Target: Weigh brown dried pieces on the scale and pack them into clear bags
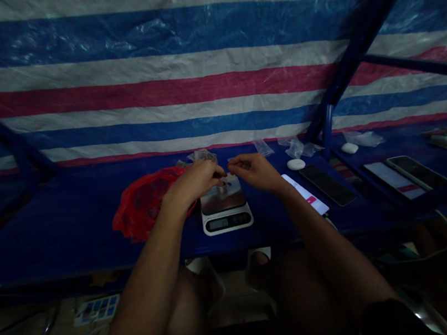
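Observation:
A small white digital scale (227, 220) with a steel platform sits on a blue shelf (69, 235) in front of me. My left hand (194, 182) hovers over the scale's back edge with fingers pinched together. My right hand (255, 171) is beside it, also pinched. Between the two hands is a small clear plastic bag (231, 178), dim and hard to make out, just above the platform. A small round thing (221, 188) rests on the platform.
A red plastic bag (144, 201) lies left of the scale. Right of it lie phones (327, 184), (393, 180), white round cases (296, 164) and loose clear bags (300, 147). A striped tarp (192, 71) hangs behind. Blue frame bars (359, 35) cross at right.

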The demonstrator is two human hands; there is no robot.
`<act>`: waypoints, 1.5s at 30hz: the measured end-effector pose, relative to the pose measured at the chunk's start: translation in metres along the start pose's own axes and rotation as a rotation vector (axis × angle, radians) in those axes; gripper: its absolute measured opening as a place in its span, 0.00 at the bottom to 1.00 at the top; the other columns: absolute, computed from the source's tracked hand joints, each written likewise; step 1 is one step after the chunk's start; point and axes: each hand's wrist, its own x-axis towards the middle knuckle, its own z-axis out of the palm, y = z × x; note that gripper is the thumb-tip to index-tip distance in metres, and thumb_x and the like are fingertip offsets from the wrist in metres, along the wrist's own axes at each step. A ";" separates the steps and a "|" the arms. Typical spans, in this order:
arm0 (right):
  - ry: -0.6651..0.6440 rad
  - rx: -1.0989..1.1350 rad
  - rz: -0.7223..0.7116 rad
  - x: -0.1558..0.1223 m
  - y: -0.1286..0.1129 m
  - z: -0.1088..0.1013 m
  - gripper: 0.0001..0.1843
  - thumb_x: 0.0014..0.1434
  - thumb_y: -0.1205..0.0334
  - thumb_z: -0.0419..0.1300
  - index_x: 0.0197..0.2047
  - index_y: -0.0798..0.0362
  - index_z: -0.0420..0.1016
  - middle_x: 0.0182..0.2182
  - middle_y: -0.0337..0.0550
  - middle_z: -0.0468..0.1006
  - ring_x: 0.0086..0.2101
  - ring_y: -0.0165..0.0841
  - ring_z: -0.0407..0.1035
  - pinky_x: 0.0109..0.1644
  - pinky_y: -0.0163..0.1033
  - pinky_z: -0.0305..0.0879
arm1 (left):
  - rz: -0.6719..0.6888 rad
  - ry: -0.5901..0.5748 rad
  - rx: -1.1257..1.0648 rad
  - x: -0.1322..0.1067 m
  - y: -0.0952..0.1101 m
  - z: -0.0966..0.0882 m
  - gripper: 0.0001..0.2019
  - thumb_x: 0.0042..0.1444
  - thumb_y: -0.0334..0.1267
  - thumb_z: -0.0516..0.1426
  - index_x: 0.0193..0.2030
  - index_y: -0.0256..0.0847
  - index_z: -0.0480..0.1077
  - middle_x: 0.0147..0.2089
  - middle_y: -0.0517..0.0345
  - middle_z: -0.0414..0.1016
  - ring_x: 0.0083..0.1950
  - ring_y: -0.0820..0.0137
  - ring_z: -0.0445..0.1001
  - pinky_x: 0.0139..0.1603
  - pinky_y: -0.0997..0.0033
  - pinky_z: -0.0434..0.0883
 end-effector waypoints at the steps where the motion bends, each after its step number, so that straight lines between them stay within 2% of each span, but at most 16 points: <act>1: 0.008 -0.009 -0.004 0.000 0.000 0.000 0.11 0.63 0.59 0.61 0.41 0.54 0.83 0.38 0.45 0.86 0.39 0.37 0.78 0.45 0.41 0.71 | -0.006 0.000 -0.012 0.001 -0.001 0.001 0.12 0.60 0.34 0.60 0.48 0.43 0.82 0.46 0.52 0.85 0.48 0.62 0.80 0.47 0.68 0.71; 7: 0.041 -0.041 -0.018 -0.001 -0.002 -0.005 0.10 0.64 0.60 0.61 0.41 0.54 0.84 0.40 0.46 0.86 0.40 0.37 0.78 0.46 0.41 0.71 | -0.016 0.009 -0.057 0.006 -0.003 0.005 0.12 0.60 0.33 0.60 0.49 0.42 0.81 0.48 0.53 0.84 0.50 0.62 0.80 0.48 0.69 0.72; 9: 0.016 -0.054 -0.009 -0.003 -0.002 -0.010 0.10 0.64 0.61 0.61 0.40 0.54 0.84 0.38 0.45 0.86 0.39 0.37 0.78 0.45 0.41 0.70 | -0.035 0.021 -0.075 0.005 -0.001 0.005 0.12 0.62 0.34 0.60 0.50 0.41 0.81 0.49 0.52 0.84 0.49 0.63 0.80 0.49 0.69 0.72; 15: -0.282 -0.212 0.110 -0.013 -0.001 -0.023 0.06 0.55 0.64 0.68 0.37 0.51 0.86 0.33 0.42 0.86 0.32 0.37 0.77 0.36 0.38 0.69 | -0.054 0.123 -0.069 -0.003 0.006 -0.004 0.14 0.67 0.36 0.55 0.53 0.41 0.80 0.54 0.52 0.83 0.54 0.63 0.79 0.58 0.66 0.71; 17: -0.383 -0.238 0.109 -0.015 -0.002 -0.022 0.06 0.54 0.67 0.67 0.34 0.49 0.86 0.31 0.40 0.86 0.31 0.36 0.77 0.36 0.38 0.68 | -0.083 0.170 -0.051 -0.013 0.001 -0.008 0.15 0.67 0.37 0.54 0.53 0.41 0.80 0.55 0.52 0.83 0.55 0.62 0.79 0.59 0.64 0.71; 20: -0.430 -0.267 0.098 -0.016 -0.001 -0.018 0.09 0.55 0.70 0.65 0.30 0.49 0.86 0.30 0.38 0.86 0.31 0.35 0.78 0.38 0.37 0.68 | -0.169 0.178 -0.019 -0.038 -0.015 -0.012 0.15 0.66 0.39 0.54 0.51 0.41 0.81 0.53 0.52 0.84 0.53 0.60 0.80 0.57 0.64 0.73; 23: -0.407 -0.282 0.087 -0.015 0.000 -0.017 0.08 0.56 0.70 0.65 0.31 0.50 0.86 0.32 0.39 0.86 0.33 0.35 0.78 0.38 0.37 0.68 | -0.313 0.076 -0.046 -0.067 -0.038 -0.010 0.13 0.61 0.38 0.56 0.46 0.43 0.81 0.47 0.54 0.85 0.48 0.62 0.82 0.51 0.68 0.75; 26: -0.264 -0.267 0.039 -0.012 -0.003 -0.014 0.07 0.60 0.67 0.64 0.38 0.52 0.86 0.37 0.43 0.86 0.35 0.35 0.77 0.41 0.37 0.68 | -0.452 -0.036 -0.113 -0.084 -0.054 -0.001 0.13 0.56 0.36 0.59 0.46 0.43 0.81 0.47 0.54 0.85 0.46 0.62 0.83 0.45 0.72 0.77; 30: -0.082 -0.251 -0.067 -0.003 -0.011 -0.001 0.07 0.64 0.64 0.63 0.42 0.54 0.84 0.38 0.45 0.84 0.36 0.35 0.74 0.41 0.39 0.67 | -0.365 -0.092 -0.112 -0.082 -0.060 0.013 0.17 0.53 0.32 0.60 0.49 0.44 0.80 0.51 0.53 0.84 0.48 0.63 0.82 0.48 0.73 0.75; 33: -0.085 -0.254 -0.120 0.005 -0.015 0.015 0.06 0.64 0.66 0.63 0.41 0.54 0.83 0.39 0.47 0.83 0.38 0.36 0.74 0.44 0.40 0.67 | -0.300 -0.089 -0.059 -0.075 -0.058 0.019 0.16 0.54 0.31 0.60 0.48 0.43 0.81 0.51 0.52 0.84 0.50 0.62 0.81 0.50 0.72 0.74; 37: -0.078 -0.250 -0.181 0.010 -0.020 0.028 0.08 0.66 0.64 0.62 0.40 0.56 0.83 0.40 0.49 0.81 0.41 0.38 0.74 0.47 0.42 0.67 | -0.283 -0.085 -0.015 -0.072 -0.053 0.020 0.12 0.58 0.32 0.58 0.46 0.41 0.81 0.49 0.50 0.84 0.48 0.62 0.82 0.48 0.70 0.73; 45: -0.038 -0.200 -0.152 0.006 -0.025 0.026 0.07 0.66 0.65 0.62 0.40 0.55 0.82 0.38 0.46 0.81 0.38 0.35 0.74 0.43 0.40 0.67 | -0.292 -0.048 0.029 -0.079 -0.057 0.016 0.12 0.60 0.34 0.57 0.43 0.41 0.82 0.47 0.50 0.85 0.44 0.62 0.83 0.41 0.72 0.73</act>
